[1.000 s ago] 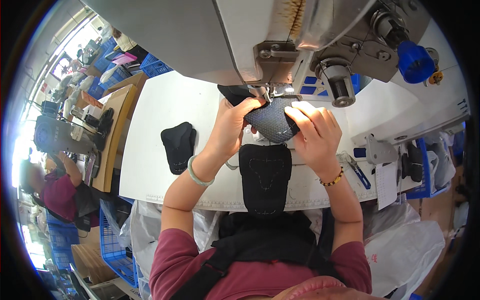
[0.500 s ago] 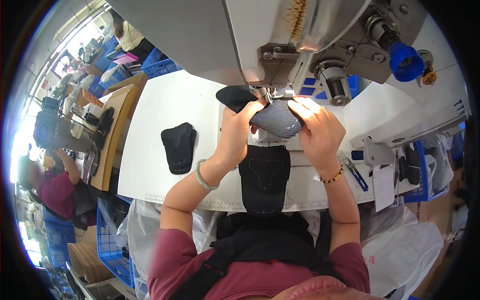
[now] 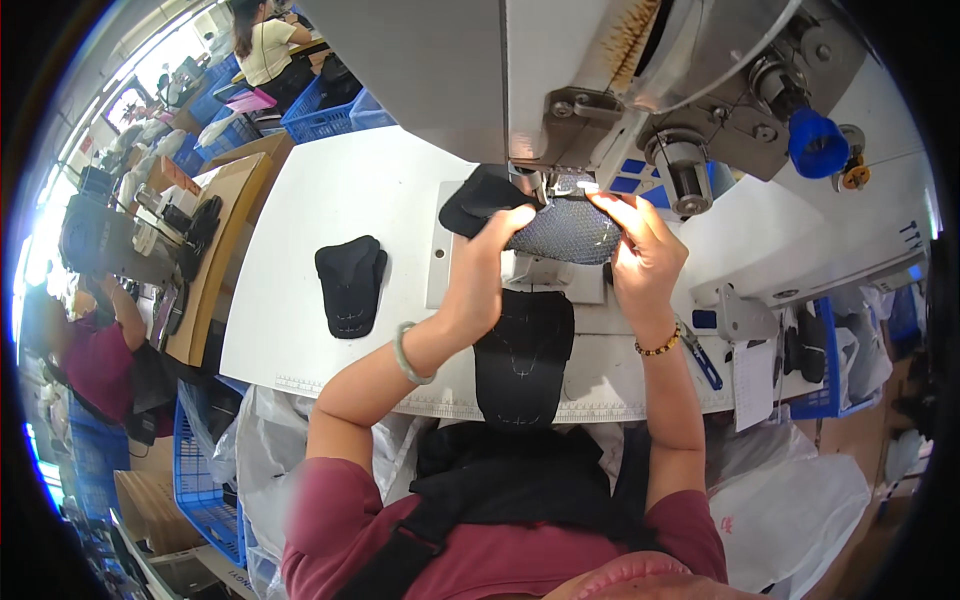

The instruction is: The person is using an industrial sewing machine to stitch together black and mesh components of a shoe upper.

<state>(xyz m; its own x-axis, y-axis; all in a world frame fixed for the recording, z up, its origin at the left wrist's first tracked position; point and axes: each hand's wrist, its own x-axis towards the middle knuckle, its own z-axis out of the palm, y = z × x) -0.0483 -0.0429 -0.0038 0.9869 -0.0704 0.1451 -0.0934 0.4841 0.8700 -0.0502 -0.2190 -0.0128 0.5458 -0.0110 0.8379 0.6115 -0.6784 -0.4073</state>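
A curved piece of grey mesh fabric [image 3: 570, 232] with a black padded part [image 3: 478, 200] at its left lies under the presser foot [image 3: 548, 188] of a sewing machine [image 3: 420, 75]. My left hand [image 3: 480, 275] grips the piece near where black meets mesh, thumb on top. At its right end, my right hand [image 3: 648, 262] pinches the upper edge, close to the lit needle area. Below my hands, a black shaped fabric piece [image 3: 522, 360] with pale marking lines lies at the table's front edge. More black pieces [image 3: 350, 287] lie stacked to the left.
On the white table [image 3: 270, 260], a blue utility knife [image 3: 703, 360] lies right of my right wrist. A paper sheet [image 3: 753, 385] hangs at the right edge. Blue baskets [image 3: 205, 470] and plastic bags [image 3: 800, 510] flank me. Co-workers sit at left [image 3: 100, 365] and far left [image 3: 268, 50].
The mesh piece has turned to lie more level, its right end higher, and more of the black part shows at left. Both hands keep hold. The whole view has shifted slightly.
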